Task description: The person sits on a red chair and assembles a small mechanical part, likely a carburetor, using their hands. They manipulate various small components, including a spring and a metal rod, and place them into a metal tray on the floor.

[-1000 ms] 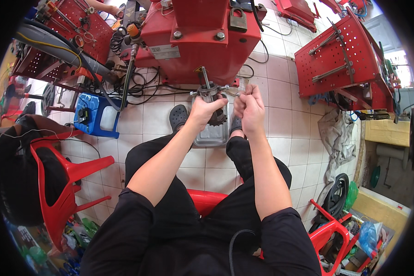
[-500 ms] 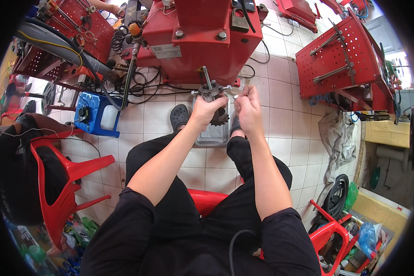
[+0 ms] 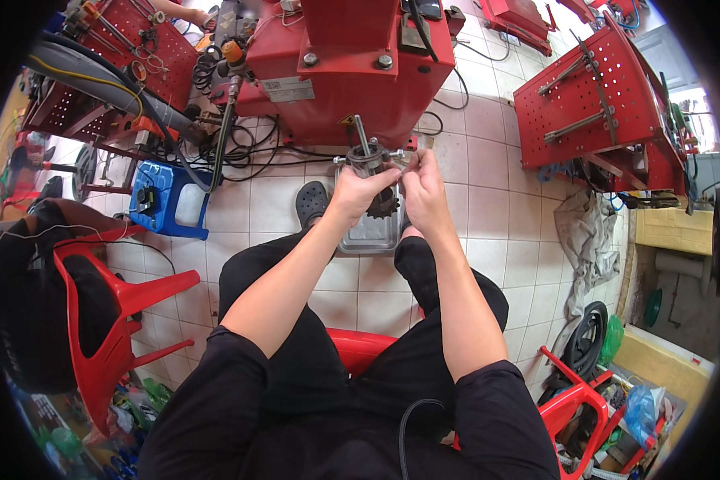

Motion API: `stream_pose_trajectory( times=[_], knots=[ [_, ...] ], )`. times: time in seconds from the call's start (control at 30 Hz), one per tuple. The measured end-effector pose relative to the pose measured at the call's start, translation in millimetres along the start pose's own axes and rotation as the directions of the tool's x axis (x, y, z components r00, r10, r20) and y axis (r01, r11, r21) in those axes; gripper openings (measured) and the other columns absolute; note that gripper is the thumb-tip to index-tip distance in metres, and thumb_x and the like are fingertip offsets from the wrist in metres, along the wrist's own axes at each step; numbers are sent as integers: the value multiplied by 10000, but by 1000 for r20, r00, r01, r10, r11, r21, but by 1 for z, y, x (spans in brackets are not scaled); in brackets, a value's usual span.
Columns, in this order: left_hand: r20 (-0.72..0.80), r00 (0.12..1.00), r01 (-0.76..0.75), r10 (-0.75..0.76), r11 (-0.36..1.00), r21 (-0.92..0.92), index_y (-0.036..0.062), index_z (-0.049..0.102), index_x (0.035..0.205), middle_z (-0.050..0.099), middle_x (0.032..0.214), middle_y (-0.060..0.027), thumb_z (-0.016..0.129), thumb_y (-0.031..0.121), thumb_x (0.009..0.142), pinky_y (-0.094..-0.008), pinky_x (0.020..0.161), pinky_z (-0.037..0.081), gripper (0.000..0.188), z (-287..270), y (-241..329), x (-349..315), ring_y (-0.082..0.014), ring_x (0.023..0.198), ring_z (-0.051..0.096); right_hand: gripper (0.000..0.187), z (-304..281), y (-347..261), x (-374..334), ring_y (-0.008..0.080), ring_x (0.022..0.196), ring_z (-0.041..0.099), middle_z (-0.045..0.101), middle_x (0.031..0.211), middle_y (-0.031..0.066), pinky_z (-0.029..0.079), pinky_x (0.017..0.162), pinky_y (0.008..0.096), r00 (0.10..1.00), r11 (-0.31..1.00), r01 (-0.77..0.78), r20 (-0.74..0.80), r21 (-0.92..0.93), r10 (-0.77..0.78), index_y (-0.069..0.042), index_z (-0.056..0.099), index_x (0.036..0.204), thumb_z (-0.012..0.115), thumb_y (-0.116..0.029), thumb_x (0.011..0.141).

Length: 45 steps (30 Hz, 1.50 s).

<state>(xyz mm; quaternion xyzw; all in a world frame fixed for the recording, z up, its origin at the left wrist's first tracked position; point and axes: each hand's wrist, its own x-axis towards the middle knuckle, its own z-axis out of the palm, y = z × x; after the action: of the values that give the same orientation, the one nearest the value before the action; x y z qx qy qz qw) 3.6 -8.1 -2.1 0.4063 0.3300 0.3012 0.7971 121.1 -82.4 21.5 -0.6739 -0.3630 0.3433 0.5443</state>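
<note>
My left hand [image 3: 358, 190] is closed round a metal assembly with a threaded-looking shaft [image 3: 362, 134] pointing up and away. Bolts stick out from the sides of its ringed collar [image 3: 368, 154], and a dark toothed wheel [image 3: 384, 206] shows below my fingers. Just to the right, my right hand [image 3: 424, 190] is pinched together close to the left thumb and the collar's right side. Whatever lies between its fingertips is too small to make out. Under both hands is a shallow grey metal tray [image 3: 366, 245] on the tiles, between my feet.
A large red machine base [image 3: 336, 108] stands directly ahead, with black cables [image 3: 252, 152] on the floor beside it. At left are a blue plastic stool [image 3: 164, 196] and a red chair [image 3: 128, 296]. On the right stand a red perforated rack [image 3: 592, 104] and a crumpled grey cloth [image 3: 588, 248].
My right hand has moved left, up against the left thumb and the collar. The left hand keeps its hold on the metal assembly almost in place.
</note>
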Motion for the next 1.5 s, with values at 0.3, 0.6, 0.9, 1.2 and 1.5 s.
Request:
stream_pose_trajectory(
  times=[0.3, 0.6, 0.9, 1.2, 1.5],
  knots=[
    [-114, 992, -63, 51, 993, -104, 31, 604, 1042, 648, 865, -43, 736, 70, 811, -285, 697, 501, 268, -4, 5, 6, -144, 769, 632, 263, -9, -9, 5, 234, 813, 622, 644, 833, 152, 479, 764, 334, 993, 999, 23, -117, -45, -28, 45, 580, 1012, 394, -98, 895],
    [-90, 995, -46, 44, 999, -21, 35, 617, 1023, 649, 882, -40, 751, 78, 797, -286, 705, 502, 267, -7, 10, 7, -139, 777, 630, 313, -8, -22, -2, 307, 821, 624, 654, 888, 196, 468, 768, 379, 988, 961, -54, 127, -271, 92, 45, 592, 983, 476, -244, 956],
    [-59, 996, -62, 62, 998, 6, 36, 611, 1027, 646, 885, -22, 752, 86, 800, -279, 701, 498, 271, -8, 3, 7, -121, 757, 615, 322, -17, 2, 5, 168, 691, 499, 507, 749, 53, 432, 662, 350, 948, 877, -311, 182, 367, 260, 43, 523, 896, 427, -245, 1003],
    [-89, 996, -11, 20, 995, 101, 68, 605, 987, 617, 865, 8, 798, 124, 764, -264, 682, 477, 300, -9, 4, 7, -96, 759, 589, 339, -6, -3, -1, 171, 711, 493, 519, 739, 69, 420, 677, 337, 995, 995, -101, 26, 11, 100, 39, 537, 913, 415, -263, 1007],
    [-67, 998, -20, 18, 999, -29, 69, 619, 959, 612, 856, 19, 794, 115, 756, -245, 683, 452, 272, -4, 5, 4, -79, 758, 570, 324, -1, 0, 0, 143, 658, 484, 491, 692, 37, 406, 615, 304, 1000, 993, 8, 24, -120, -5, 18, 543, 902, 426, -266, 1006]
  ],
)
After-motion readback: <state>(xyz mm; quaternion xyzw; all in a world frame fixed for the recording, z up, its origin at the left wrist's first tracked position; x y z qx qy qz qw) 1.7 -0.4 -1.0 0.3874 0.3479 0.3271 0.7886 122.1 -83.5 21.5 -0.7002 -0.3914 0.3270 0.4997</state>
